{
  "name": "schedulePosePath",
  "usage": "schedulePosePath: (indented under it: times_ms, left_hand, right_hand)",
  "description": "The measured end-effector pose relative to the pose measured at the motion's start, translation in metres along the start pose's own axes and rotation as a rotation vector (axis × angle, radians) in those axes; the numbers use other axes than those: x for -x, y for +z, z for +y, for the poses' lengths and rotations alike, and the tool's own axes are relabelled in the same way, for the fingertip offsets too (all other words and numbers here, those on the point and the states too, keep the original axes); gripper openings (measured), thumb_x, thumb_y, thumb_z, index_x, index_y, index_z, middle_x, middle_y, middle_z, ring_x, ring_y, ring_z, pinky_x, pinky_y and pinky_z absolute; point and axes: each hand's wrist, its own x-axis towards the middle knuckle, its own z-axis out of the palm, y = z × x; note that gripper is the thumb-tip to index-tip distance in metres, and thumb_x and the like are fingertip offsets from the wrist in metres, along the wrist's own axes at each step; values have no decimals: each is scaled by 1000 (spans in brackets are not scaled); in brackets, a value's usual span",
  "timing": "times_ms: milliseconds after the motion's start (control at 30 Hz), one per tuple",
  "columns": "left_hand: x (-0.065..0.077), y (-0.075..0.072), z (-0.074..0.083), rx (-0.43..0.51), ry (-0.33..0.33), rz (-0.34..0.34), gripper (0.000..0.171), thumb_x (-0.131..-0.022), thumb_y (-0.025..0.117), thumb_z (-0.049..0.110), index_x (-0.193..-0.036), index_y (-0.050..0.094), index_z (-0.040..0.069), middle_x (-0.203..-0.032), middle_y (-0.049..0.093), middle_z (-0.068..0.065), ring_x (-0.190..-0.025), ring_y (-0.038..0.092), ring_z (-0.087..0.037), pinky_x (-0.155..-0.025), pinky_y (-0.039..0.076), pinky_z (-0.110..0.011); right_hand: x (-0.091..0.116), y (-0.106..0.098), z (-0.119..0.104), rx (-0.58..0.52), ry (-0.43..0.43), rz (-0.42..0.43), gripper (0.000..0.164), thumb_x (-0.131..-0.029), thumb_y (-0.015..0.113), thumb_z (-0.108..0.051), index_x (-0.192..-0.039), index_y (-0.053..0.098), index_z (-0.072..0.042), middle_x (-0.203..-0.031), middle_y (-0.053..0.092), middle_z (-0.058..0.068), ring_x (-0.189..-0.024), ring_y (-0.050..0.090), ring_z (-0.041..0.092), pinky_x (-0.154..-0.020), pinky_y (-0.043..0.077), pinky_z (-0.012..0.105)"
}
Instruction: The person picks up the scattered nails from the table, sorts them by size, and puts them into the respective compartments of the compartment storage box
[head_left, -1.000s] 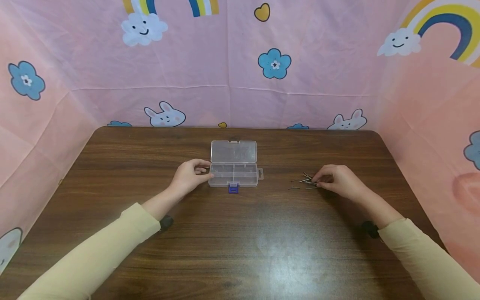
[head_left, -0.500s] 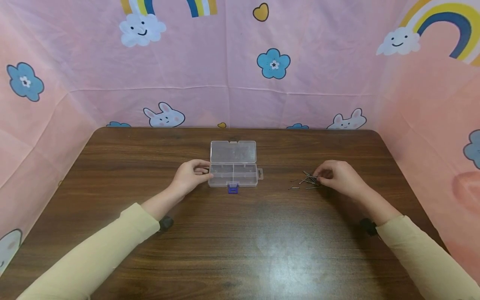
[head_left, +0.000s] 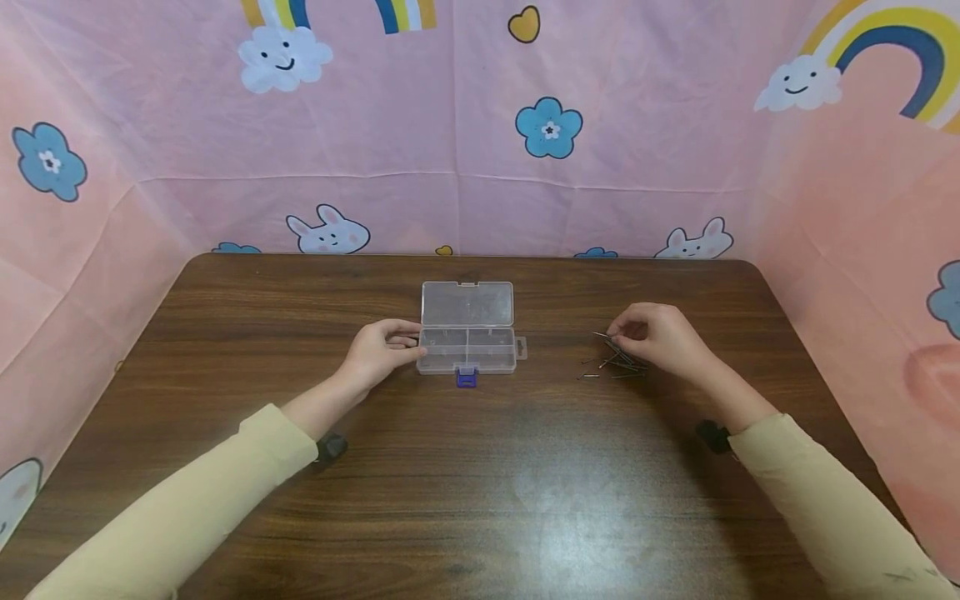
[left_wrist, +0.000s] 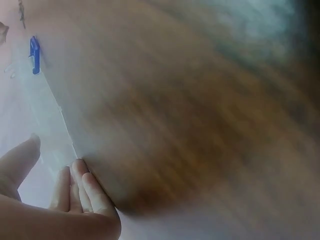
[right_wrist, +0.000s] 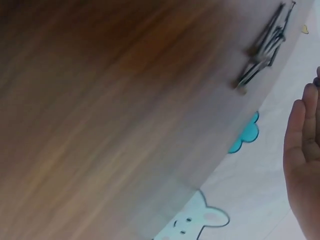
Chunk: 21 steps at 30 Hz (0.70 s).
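Observation:
A clear plastic storage box (head_left: 492, 367) with divided compartments stands on the table, its lid (head_left: 467, 304) tipped back and its blue latch (head_left: 467, 378) toward me. My left hand (head_left: 375, 348) holds the box's left end, thumb at the front corner and the other fingers along the side. Thumb and fingertips of my right hand (head_left: 660, 335) pinch a thin metal nail (head_left: 601, 334) that points left, above the pile of nails (head_left: 618, 360). In the right wrist view the pile (right_wrist: 262, 55) lies beyond the hand (right_wrist: 305, 135), whose fingertips are partly cut off.
The brown wooden table (head_left: 420, 500) ends at a pink patterned cloth (head_left: 487, 150) at the back and sides. One loose nail (head_left: 591, 377) lies just left of the pile. A hanging tab (head_left: 521, 347) sticks out from the box's right side.
My right hand has risen from the pile and shifted left and away from me, with a nail showing at its fingertips. The left hand and the box have stayed in place.

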Motion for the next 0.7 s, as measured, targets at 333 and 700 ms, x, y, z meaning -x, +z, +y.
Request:
schedulePosePath:
  times_ms: [333,700]
  left_hand:
    - [-1,0,-1,19,-16,-6,48,-100,74,13,-144,61,-3,-141,66,-26,-131,65,-39,-116,54,-48]
    - [1,0,3,27,-35,-14,48,-101,74,13,-144,60,-3,-142,65,-25,-132,65,-38,-116,53,-47]
  right_hand:
    - [-24,14,-23,-84,-19,-8,7,-93,79,-3,-99,82,-6,-98,80,8,-88,72,21,-78,61,28]
    - [-52,33,-48,-141,-57,-32,7,-93,80,-6,-99,83,-7,-100,82,8,-91,74,23,-80,62,34]
